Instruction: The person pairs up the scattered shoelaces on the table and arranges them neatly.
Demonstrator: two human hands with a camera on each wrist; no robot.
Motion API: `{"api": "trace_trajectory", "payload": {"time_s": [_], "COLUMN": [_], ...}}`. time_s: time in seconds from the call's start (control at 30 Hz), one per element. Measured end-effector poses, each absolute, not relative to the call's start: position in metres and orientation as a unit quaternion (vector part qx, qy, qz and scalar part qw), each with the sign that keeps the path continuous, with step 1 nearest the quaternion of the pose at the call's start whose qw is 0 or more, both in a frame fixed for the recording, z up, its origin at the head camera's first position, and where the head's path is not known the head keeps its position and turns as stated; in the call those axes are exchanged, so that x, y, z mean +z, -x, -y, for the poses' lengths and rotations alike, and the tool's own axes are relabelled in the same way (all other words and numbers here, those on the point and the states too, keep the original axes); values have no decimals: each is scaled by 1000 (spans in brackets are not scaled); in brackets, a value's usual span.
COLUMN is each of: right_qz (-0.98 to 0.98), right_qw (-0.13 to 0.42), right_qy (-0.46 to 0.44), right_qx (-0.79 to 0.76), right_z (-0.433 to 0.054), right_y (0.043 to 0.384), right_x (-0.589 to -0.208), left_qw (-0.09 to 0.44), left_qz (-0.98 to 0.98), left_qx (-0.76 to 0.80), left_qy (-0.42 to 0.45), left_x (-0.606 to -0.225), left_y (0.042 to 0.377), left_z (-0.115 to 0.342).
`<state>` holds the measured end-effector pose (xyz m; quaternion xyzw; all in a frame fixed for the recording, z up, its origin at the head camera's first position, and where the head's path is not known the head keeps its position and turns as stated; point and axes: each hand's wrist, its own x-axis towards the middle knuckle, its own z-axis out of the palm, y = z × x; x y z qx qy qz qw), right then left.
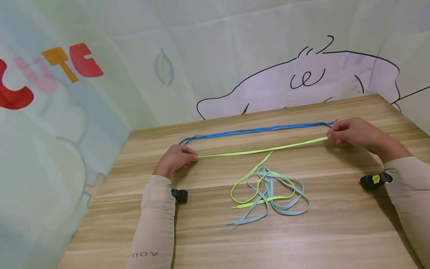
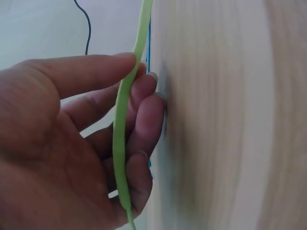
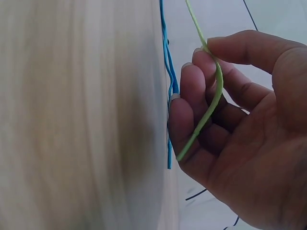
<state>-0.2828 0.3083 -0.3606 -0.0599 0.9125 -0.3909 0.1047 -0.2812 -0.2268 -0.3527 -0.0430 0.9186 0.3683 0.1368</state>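
A yellow-green shoelace is stretched nearly straight across the table. My left hand pinches its left part between thumb and fingertips; the lace's tail hangs over the curled fingers in the left wrist view. At the other side, my right hand pinches the lace too, with a short tail crossing the palm side of the fingers. Just beyond it lie blue shoelaces, laid side by side in a long line, their ends close to both hands.
Nearer the body, a second yellow-green shoelace lies loosely looped with pale blue shoelaces on the wooden table. A printed cloth backdrop rises behind the table's far edge. Wrist cameras sit on both sleeves.
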Motion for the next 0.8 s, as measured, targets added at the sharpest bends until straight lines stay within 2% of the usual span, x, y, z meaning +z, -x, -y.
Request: {"api": "trace_trajectory", "payload": {"time_s": [0.13, 0.43, 0.8], "right_qz": [-913, -916, -916], "right_qw": [108, 107, 92], "right_qy": [54, 55, 43], "right_qx": [-389, -383, -389], "right_z": [-312, -315, -321], "right_y": [283, 281, 284], "right_x": [-361, -362, -364], "left_qw": [137, 102, 100], "left_qz": [-925, -943, -962], "left_qx": [352, 316, 251], "left_qy": [36, 34, 43], "left_x": [-350, -351, -351], "left_y": [280, 279, 278], "left_z": [227, 229, 232]}}
